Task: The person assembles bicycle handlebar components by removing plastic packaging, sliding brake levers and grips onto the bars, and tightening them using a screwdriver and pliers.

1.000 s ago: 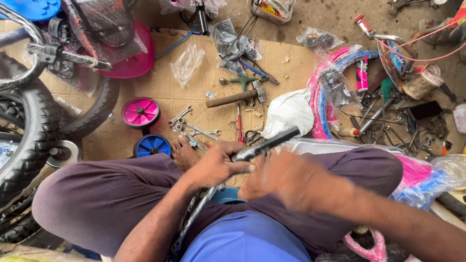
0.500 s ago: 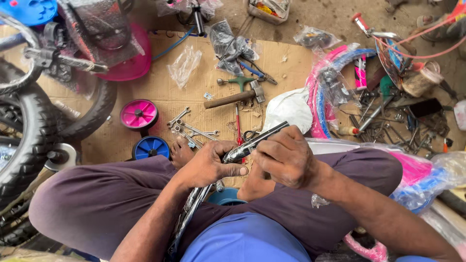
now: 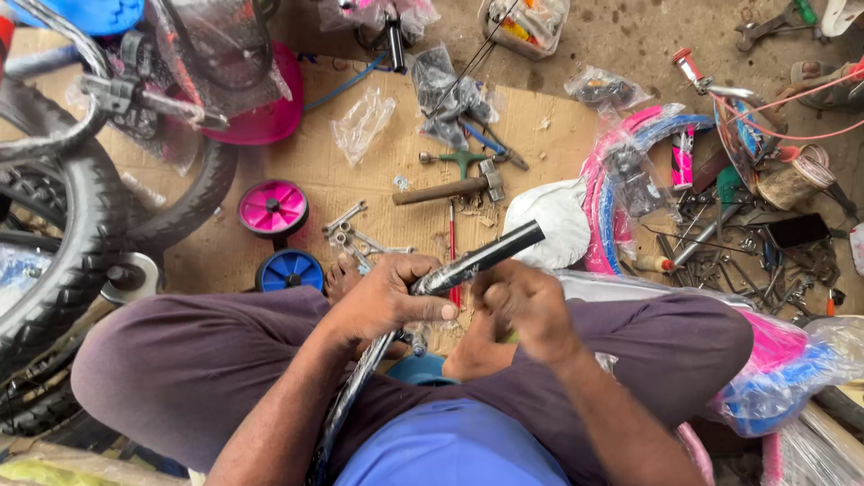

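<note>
Gripping tight, my left hand (image 3: 387,301) clamps the black tube (image 3: 481,258) while my right hand (image 3: 522,301) pinches closed just beneath it.

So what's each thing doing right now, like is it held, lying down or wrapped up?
Black tube: held, tilted, its far end up and free.
Left hand: closed around the black tube.
Right hand: curled at the tube, fingers bent.
Hammer: lying flat on the cardboard, untouched.
Pink wheel: lying on its side.
Blue wheel: lying on its side, beside the pink one.
Red screwdriver: lying flat.
Bicycle tyre: standing, on the bike.
</note>
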